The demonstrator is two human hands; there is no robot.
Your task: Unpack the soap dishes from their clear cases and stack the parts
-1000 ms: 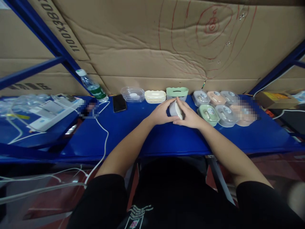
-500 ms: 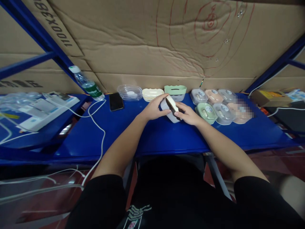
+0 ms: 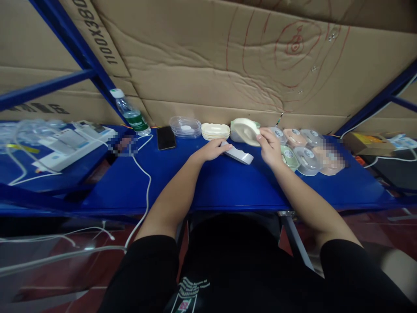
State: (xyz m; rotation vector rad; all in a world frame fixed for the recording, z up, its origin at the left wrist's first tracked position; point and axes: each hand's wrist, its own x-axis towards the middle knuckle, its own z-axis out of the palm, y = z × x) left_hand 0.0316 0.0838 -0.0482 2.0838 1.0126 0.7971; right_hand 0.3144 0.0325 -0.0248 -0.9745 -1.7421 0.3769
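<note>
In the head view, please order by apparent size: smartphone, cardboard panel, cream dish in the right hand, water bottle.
1. Cardboard panel
2. Water bottle
3. Cream dish and smartphone: too close to rank, the dish being tilted.

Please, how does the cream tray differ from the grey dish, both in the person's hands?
The right hand holds the cream tray; the left hand holds the grey dish. The cream tray shows its broad face, the grey dish mainly its side. Each is gripped near one end.

Grey piece [image 3: 239, 155]: smooth plastic (glossy).
</note>
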